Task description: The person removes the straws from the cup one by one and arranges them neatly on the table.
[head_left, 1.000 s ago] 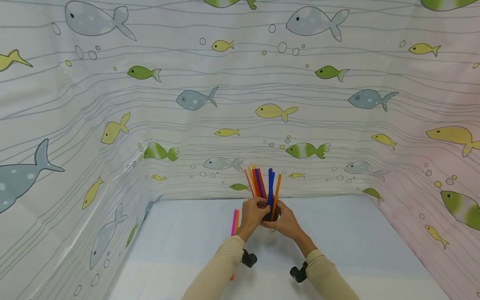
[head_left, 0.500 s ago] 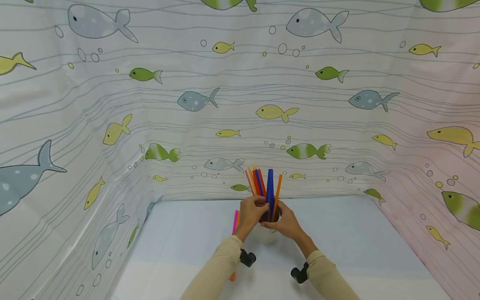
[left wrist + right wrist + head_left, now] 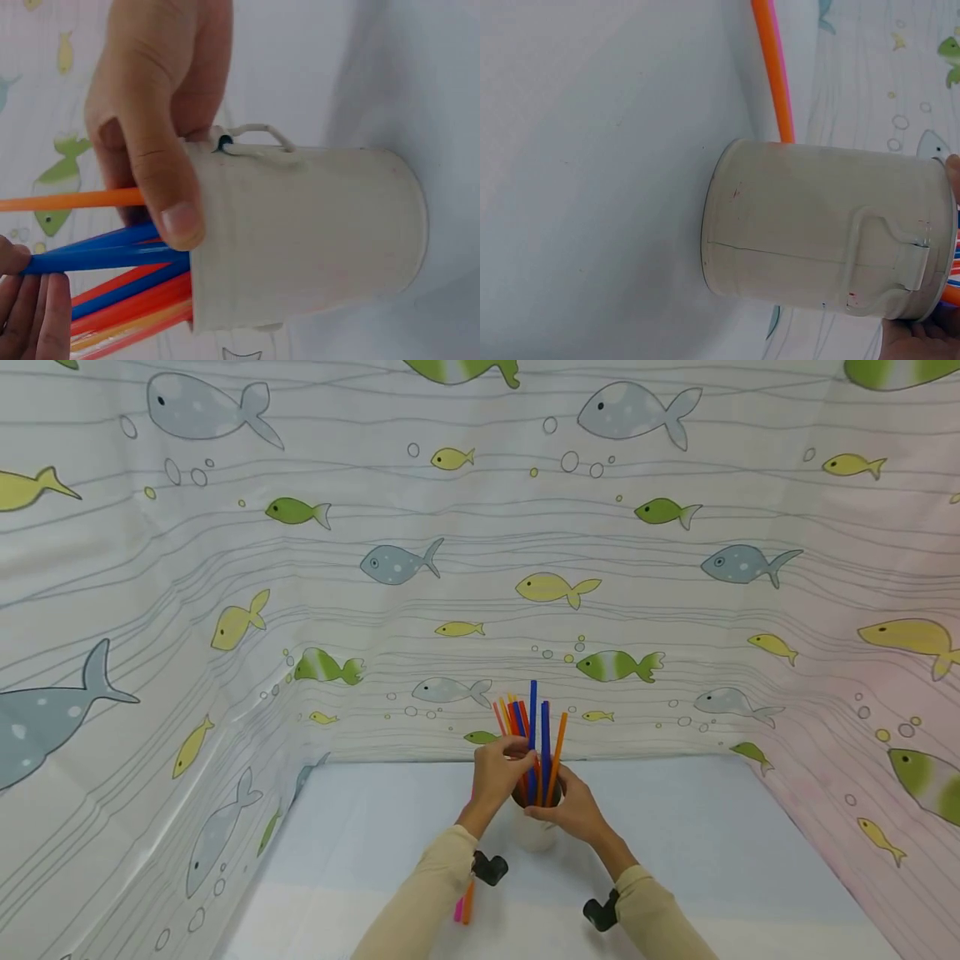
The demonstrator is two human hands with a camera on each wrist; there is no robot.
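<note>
Pinching a blue straw between thumb and fingers, the left hand is at 11 o'clock of the can in the head view, 12 pointing away from the person. That straw stands nearly upright, its lower end in the can's mouth, its top rising above the fingers. The right hand, at 2 o'clock, grips the rim, thumb across the near edge. The can stands upright on the table, with more straws leaning in it: red straws toward 11 o'clock, an orange straw toward 1. In the left wrist view, a handle sits on the can's 12 o'clock edge, near the right hand. Toward 8 o'clock, 2 loose straws, a pink straw and a loose orange straw, lie side by side, partly hidden by the left arm. Past the table, at 12, hangs a fish sheet.
</note>
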